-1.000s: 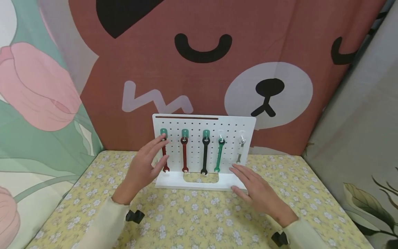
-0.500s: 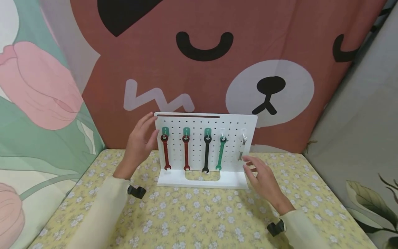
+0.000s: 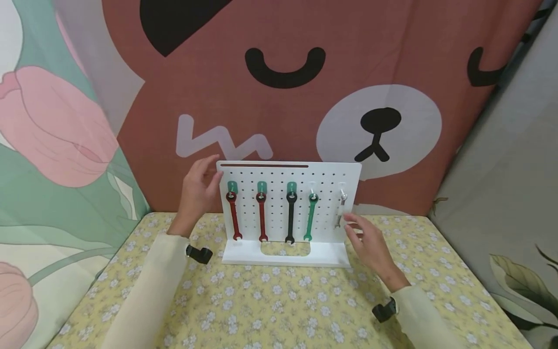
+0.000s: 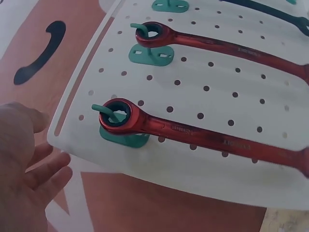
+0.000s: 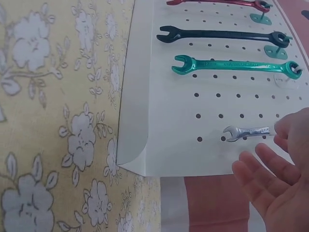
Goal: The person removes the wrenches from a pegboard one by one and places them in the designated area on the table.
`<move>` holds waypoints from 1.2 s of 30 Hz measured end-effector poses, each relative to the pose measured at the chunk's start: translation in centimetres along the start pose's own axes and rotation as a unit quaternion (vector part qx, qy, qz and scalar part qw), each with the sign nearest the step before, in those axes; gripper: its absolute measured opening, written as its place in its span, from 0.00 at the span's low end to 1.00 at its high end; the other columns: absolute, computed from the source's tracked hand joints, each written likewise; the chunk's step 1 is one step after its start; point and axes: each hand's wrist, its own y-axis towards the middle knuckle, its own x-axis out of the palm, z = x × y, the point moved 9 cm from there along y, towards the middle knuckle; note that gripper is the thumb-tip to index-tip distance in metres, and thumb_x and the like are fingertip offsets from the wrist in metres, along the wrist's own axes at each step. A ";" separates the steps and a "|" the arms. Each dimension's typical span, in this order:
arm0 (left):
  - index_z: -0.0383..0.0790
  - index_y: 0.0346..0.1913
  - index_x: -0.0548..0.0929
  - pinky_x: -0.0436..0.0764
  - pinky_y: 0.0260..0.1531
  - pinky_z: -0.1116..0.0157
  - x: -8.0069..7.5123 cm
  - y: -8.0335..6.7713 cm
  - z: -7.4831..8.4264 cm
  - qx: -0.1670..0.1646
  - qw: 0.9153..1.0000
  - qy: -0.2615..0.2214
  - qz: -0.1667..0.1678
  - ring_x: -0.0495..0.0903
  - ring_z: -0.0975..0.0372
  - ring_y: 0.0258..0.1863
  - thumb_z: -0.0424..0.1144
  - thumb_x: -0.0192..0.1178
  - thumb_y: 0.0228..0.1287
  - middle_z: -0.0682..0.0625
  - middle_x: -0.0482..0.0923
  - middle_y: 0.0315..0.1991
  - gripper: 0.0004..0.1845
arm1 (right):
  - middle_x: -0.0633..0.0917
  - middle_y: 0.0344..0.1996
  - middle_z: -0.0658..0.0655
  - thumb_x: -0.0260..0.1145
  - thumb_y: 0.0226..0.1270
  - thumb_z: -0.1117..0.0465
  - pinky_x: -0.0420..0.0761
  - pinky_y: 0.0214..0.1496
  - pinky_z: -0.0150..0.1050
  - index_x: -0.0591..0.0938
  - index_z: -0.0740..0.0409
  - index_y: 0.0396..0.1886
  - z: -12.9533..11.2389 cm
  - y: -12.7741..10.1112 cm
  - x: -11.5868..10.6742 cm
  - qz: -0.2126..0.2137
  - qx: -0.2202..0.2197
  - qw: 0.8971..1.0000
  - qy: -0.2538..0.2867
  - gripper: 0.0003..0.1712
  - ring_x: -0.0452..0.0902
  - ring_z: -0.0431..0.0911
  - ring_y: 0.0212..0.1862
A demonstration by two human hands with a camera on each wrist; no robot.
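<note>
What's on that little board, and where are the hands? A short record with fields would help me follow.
board: white pegboard standing upright on a floral tablecloth
hanging, left to right: two red wrenches, a black wrench, a green wrench, a small silver wrench
left hand: at the board's upper left edge, fingers relaxed
right hand: open, fingertips beside the silver wrench
backdrop: bear-face cloth

We're seeing a white pegboard (image 3: pixel 324 174) w/ two red wrenches (image 3: pixel 233 216), a black wrench (image 3: pixel 290 216), a green wrench (image 3: pixel 310 217), a silver wrench (image 3: pixel 339 212); green hooks (image 3: pixel 232 186); yellow floral tablecloth (image 3: pixel 279 305); brown bear-print backdrop (image 3: pixel 283 97).
</note>
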 end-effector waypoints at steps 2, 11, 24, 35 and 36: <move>0.35 0.68 0.77 0.80 0.53 0.49 0.1 0.1 -0.5 -0.021 1.000 -0.014 0.002 0.82 0.47 0.50 0.30 0.62 0.74 0.39 0.76 0.60 0.22 | 0.82 0.59 0.63 0.61 0.79 0.66 0.83 0.48 0.55 0.76 0.64 0.67 0.2 0.1 0.0 -0.001 0.003 1.000 0.010 0.21 0.83 0.58 0.54; 0.38 0.62 0.83 0.80 0.51 0.54 0.5 0.3 -2.1 -0.092 0.994 -0.050 0.009 0.82 0.53 0.47 0.35 0.61 0.76 0.42 0.81 0.50 0.16 | 0.83 0.57 0.62 0.61 0.80 0.62 0.82 0.52 0.56 0.75 0.61 0.69 1.1 0.6 0.6 -0.013 0.043 0.997 0.061 0.22 0.82 0.58 0.56; 0.35 0.58 0.83 0.74 0.40 0.70 1.5 0.8 -3.9 -0.169 0.970 -0.171 0.027 0.77 0.57 0.42 0.38 0.60 0.77 0.38 0.81 0.48 0.14 | 0.85 0.42 0.60 0.62 0.79 0.62 0.84 0.44 0.36 0.81 0.64 0.55 2.2 1.5 1.6 -0.012 0.138 0.984 0.114 0.12 0.84 0.53 0.45; 0.23 0.58 0.78 0.74 0.43 0.70 0.9 1.0 -0.6 -0.201 0.962 -0.183 0.021 0.76 0.53 0.45 0.28 0.55 0.78 0.33 0.77 0.47 0.13 | 0.82 0.46 0.63 0.63 0.79 0.58 0.84 0.44 0.36 0.79 0.65 0.57 2.5 0.8 1.4 -0.038 0.158 0.969 0.188 0.16 0.82 0.48 0.44; 0.23 0.59 0.78 0.74 0.42 0.70 0.9 0.8 -0.6 -0.202 0.962 -0.184 0.022 0.76 0.53 0.44 0.28 0.55 0.78 0.33 0.77 0.47 0.13 | 0.82 0.47 0.63 0.63 0.79 0.58 0.84 0.44 0.37 0.78 0.65 0.59 2.5 0.7 1.4 -0.044 0.157 0.967 0.195 0.17 0.82 0.48 0.44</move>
